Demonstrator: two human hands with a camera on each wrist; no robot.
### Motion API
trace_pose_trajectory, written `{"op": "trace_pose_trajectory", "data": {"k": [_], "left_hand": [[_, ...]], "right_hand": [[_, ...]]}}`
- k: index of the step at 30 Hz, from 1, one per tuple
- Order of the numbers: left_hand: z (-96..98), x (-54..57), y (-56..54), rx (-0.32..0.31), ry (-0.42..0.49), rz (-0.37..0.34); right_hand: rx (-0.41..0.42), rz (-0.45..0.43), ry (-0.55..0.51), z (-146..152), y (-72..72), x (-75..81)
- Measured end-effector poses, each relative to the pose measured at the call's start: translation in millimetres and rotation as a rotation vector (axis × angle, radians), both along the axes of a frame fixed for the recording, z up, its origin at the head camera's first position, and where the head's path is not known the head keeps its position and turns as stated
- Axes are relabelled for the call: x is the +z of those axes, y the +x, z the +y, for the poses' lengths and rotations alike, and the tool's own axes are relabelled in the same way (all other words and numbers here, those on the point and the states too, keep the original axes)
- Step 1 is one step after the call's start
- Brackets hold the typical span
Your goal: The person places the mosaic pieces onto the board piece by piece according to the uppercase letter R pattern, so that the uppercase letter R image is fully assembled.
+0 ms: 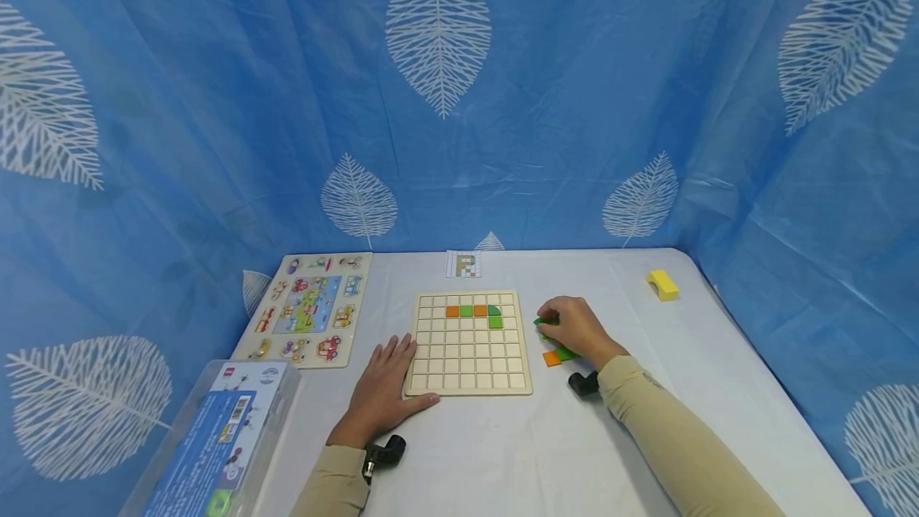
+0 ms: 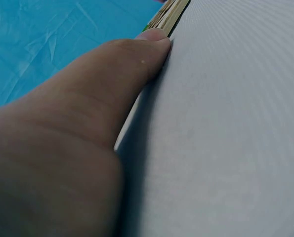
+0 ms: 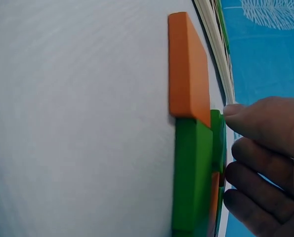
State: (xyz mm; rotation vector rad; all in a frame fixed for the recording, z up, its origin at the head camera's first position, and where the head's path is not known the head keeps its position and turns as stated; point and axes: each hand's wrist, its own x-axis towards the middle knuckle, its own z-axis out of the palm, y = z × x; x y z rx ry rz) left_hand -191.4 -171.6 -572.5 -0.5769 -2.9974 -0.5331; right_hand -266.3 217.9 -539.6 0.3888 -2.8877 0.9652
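Note:
A square wooden grid board (image 1: 468,381) lies in the middle of the table, with a few orange and green tiles (image 1: 466,311) in its upper cells. My left hand (image 1: 384,389) rests at the board's left side, fingers spread along the edge and thumb at the lower left corner. In the left wrist view its thumb (image 2: 122,59) lies against the board's edge. Right of the board, my right hand (image 1: 577,327) pinches a dark green piece (image 1: 539,321) at its fingertips. Below that hand lie an orange tile (image 1: 551,358) and green tiles (image 1: 565,353), partly covered by it.
A small printed pattern card (image 1: 463,263) lies behind the board. At the left are a vehicle picture puzzle (image 1: 309,313) and a clear plastic case (image 1: 215,437) with a printed label. A yellow arched block (image 1: 663,286) stands at the right rear. Blue leaf-print cloth surrounds the table.

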Motion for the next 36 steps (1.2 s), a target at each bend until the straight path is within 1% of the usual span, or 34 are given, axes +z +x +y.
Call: {"op": "trace_pose_trajectory", "data": {"k": [12,15,22,28,31,36], "left_hand": [[0.5,2.6,0.4,-0.001,0.003,0.01],[0.5,3.7,1.0,-0.002,0.009,0.013],[1.0,4.7,1.8,0.001,0.01,0.003],[0.7,4.5,1.8,-0.002,0.015,0.001],[0.5,3.8,1.7,-0.002,0.012,-0.001],[0.6,3.2,2.0,0.0,0.006,-0.001]], "right_hand": [[-0.022,0.066,0.129,-8.2,-2.8,2.1],[-0.034,0.06,0.141,-11.7,-2.6,2.5],[-0.06,0.016,0.176,-18.5,-2.1,6.0],[-0.061,0.021,0.228,-22.8,0.1,7.5],[-0.064,0.046,0.244,-24.4,1.5,6.6],[-0.06,0.119,0.253,-25.0,2.2,4.0]]}}
